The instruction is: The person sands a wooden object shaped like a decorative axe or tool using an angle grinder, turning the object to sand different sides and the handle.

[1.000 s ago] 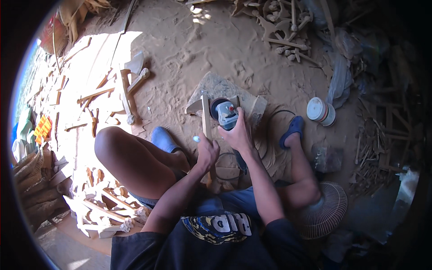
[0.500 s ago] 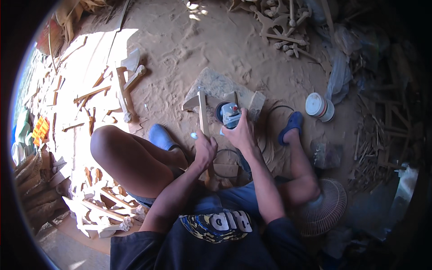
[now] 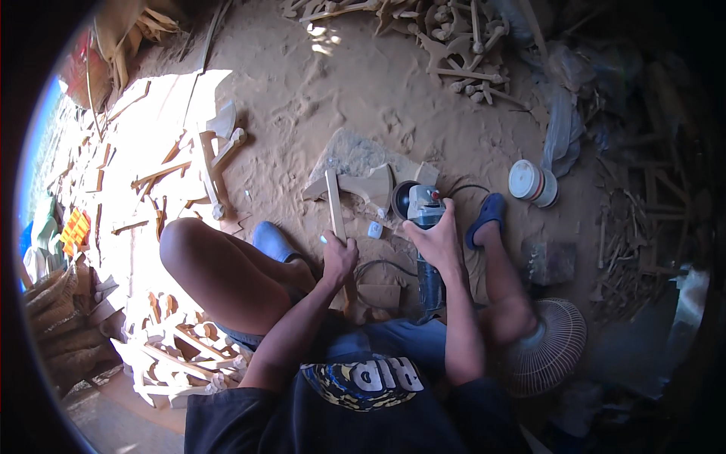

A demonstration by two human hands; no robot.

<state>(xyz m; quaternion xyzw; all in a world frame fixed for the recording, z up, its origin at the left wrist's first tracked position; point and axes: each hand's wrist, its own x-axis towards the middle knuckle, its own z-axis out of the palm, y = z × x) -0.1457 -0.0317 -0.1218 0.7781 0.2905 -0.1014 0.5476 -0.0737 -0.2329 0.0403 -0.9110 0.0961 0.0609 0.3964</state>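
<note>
My left hand is closed round the long straight bar of a pale wooden workpiece. A curved, flared wooden part lies across the bar's upper end, over a grey block; whether the two are joined I cannot tell. In my right hand is an angle grinder, gripped near its head. Its dark round disc faces left, just right of the flared part and seemingly apart from it. A small whitish block sits on the ground between my hands.
Cut wooden pieces are heaped by my left knee, and more at the far right. A white tub stands beyond my right foot. The fan is beside my right leg. A grinder cable loops on the sandy floor.
The grinder has moved right and nearer to me, away from the wooden bar, uncovering the flared part and the whitish block. My left hand keeps its hold and has shifted slightly.
</note>
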